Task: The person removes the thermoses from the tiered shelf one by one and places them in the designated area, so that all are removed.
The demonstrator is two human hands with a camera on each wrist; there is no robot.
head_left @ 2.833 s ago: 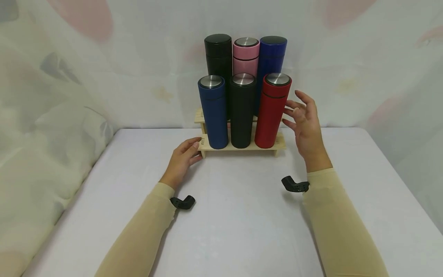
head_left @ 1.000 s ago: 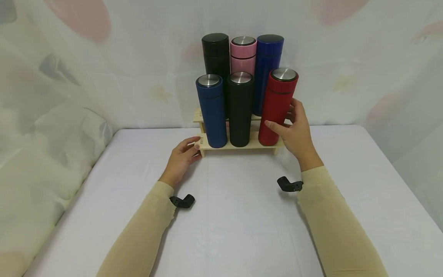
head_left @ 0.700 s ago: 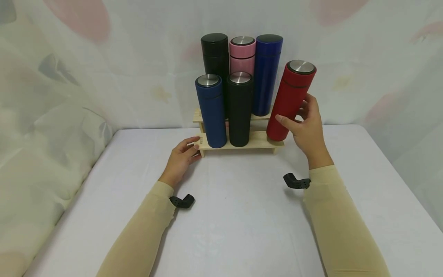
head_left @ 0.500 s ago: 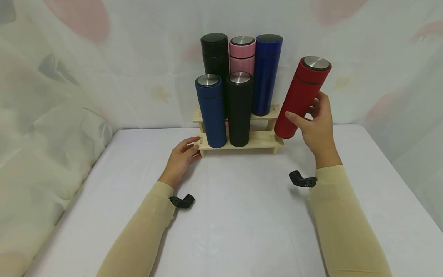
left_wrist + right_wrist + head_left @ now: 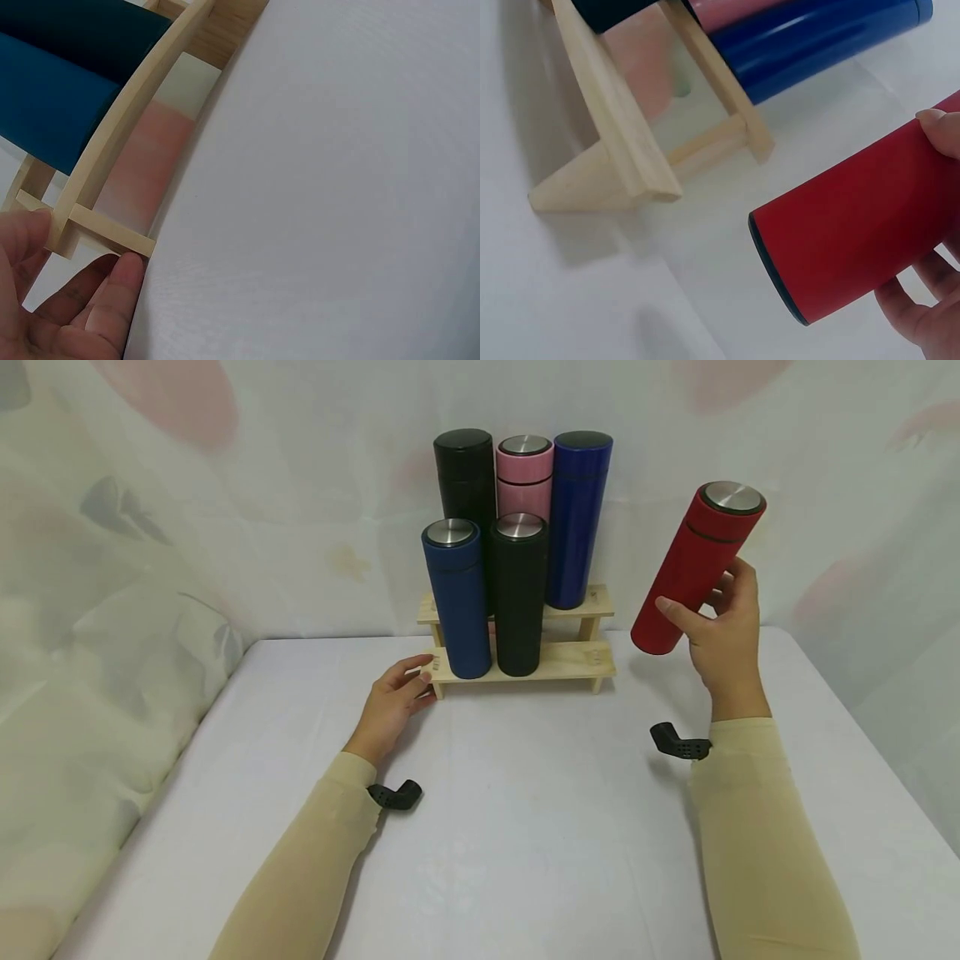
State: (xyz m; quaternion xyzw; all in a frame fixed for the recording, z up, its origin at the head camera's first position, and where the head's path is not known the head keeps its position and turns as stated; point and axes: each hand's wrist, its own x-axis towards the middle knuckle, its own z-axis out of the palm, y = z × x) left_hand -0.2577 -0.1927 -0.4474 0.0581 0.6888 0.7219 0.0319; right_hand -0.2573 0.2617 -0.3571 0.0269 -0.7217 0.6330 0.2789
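Note:
My right hand point(image 5: 723, 631) grips a red thermos flask point(image 5: 693, 572) with a steel-topped lid, thumb across its front. It is held in the air, tilted, its top leaning right, beside the rack's right end. In the right wrist view the flask's dark-rimmed base point(image 5: 776, 270) points toward the rack. My left hand point(image 5: 393, 697) holds the left end of the two-step wooden rack point(image 5: 562, 664). In the left wrist view the thumb point(image 5: 34, 225) lies at the board's end and fingertips point(image 5: 127, 268) meet the leg. A blue flask point(image 5: 459, 610) and a black flask point(image 5: 519, 606) stand on the lower step.
On the upper step stand a black flask point(image 5: 467, 477), a pink flask point(image 5: 525, 485) and a glossy blue flask point(image 5: 579, 527). The rack is on a white-covered table point(image 5: 517, 810), with a patterned cloth point(image 5: 300, 493) hanging behind and along both sides.
My right hand has closed round the red flask, lifted it off the lower step and carried it right, tilting it more. The left hand stays at the rack's end.

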